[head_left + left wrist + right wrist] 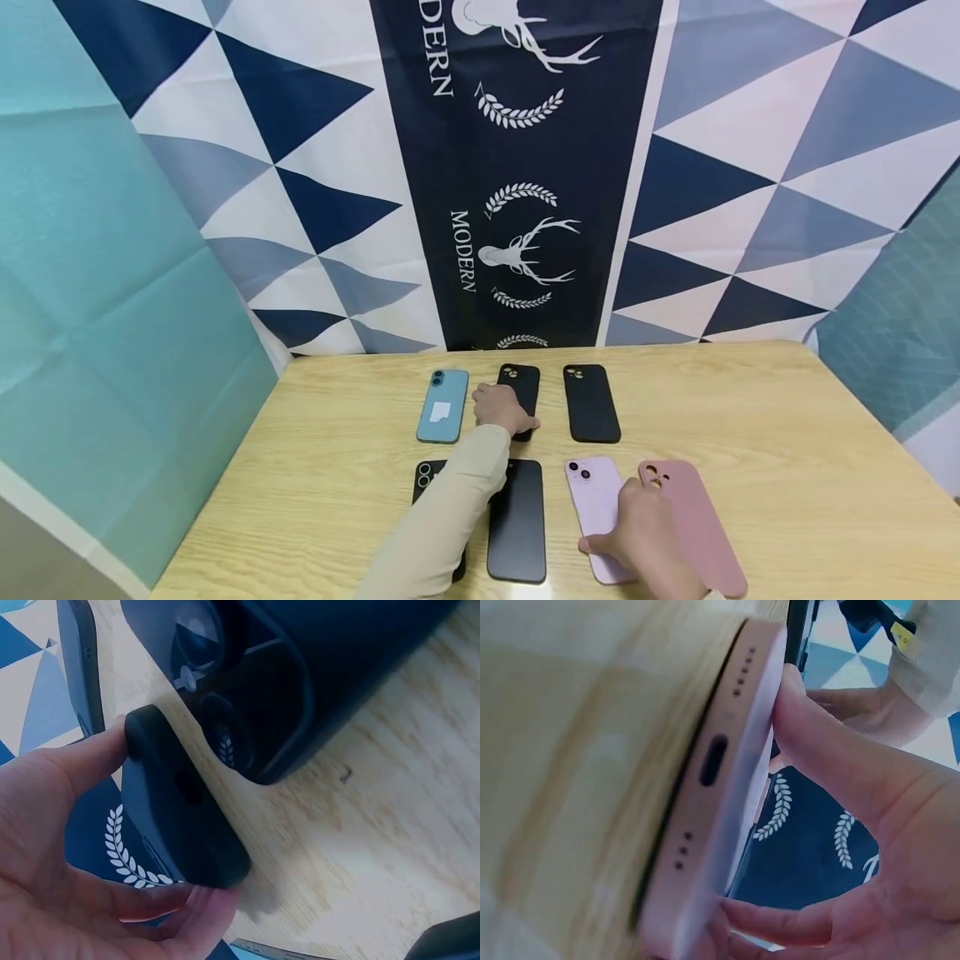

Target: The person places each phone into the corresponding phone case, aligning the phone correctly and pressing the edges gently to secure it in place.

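Observation:
My left hand (501, 407) reaches over the back row and grips a black phone case (528, 382) with camera cutouts. In the left wrist view, the thumb and fingertips pinch the case's two long edges. Nearer the front, my right hand (647, 525) holds a lilac phone (594, 500) lying back up, its two lenses at the top left. The right wrist view shows thumb and fingers on opposite sides of that phone, with its charging port and speaker holes facing the camera. A pink phone case (705, 525) lies just right of it, partly behind the hand.
Another black case (592, 408) lies at the back right, and a blue phone (448, 387) with a white sticker at the back left. In front are a black phone (516, 529) and a dark one (423, 477) mostly under my left forearm. Patterned cloth hangs behind the wooden table (315, 483).

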The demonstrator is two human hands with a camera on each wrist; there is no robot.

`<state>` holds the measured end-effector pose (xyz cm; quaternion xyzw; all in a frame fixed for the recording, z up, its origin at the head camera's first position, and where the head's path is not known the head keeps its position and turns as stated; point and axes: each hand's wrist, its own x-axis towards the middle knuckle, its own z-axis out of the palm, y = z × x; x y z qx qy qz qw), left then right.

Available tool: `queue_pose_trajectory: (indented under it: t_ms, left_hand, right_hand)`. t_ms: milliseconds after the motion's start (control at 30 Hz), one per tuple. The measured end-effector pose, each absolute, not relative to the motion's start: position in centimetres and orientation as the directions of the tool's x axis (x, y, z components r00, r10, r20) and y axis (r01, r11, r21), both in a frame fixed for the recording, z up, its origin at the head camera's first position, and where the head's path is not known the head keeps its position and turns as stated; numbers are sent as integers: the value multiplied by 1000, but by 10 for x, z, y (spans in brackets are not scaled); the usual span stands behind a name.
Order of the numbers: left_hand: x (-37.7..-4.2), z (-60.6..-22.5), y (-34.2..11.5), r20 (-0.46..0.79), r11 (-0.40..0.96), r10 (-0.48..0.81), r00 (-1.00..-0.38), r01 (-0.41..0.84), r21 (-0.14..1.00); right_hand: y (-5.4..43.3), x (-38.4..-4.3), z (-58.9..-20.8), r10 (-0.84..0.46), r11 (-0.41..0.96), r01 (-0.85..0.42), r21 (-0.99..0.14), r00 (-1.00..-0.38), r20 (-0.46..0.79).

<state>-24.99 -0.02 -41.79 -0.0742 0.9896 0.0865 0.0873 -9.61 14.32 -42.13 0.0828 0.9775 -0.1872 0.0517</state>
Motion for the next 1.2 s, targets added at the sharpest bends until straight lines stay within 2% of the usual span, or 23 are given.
queue_pose_trajectory:
  t_ms: [267, 567, 767, 1033, 1200]
  left_hand:
    - [-251, -419, 5, -195, 976, -144, -970, -172, 131]
    - [-248, -419, 4, -201, 973, -148, -968, -179, 148]
    - [-244, -425, 2, -216, 964, -156, -964, -196, 179]
    - [-256, -417, 3, -166, 967, -154, -974, -183, 176]
    - [-255, -417, -2, -200, 957, -161, -967, -202, 208]
  right_hand:
    - [142, -97, -420, 160, 873, 218, -435, -973, -167]
    - [146, -97, -420, 145, 893, 174, -416, -984, -101]
    - [144, -91, -425, 132, 895, 178, -409, -981, -140]
    - [144, -106, -419, 130, 904, 170, -391, -983, -127]
    - [141, -104, -421, 137, 894, 196, -404, -976, -171]
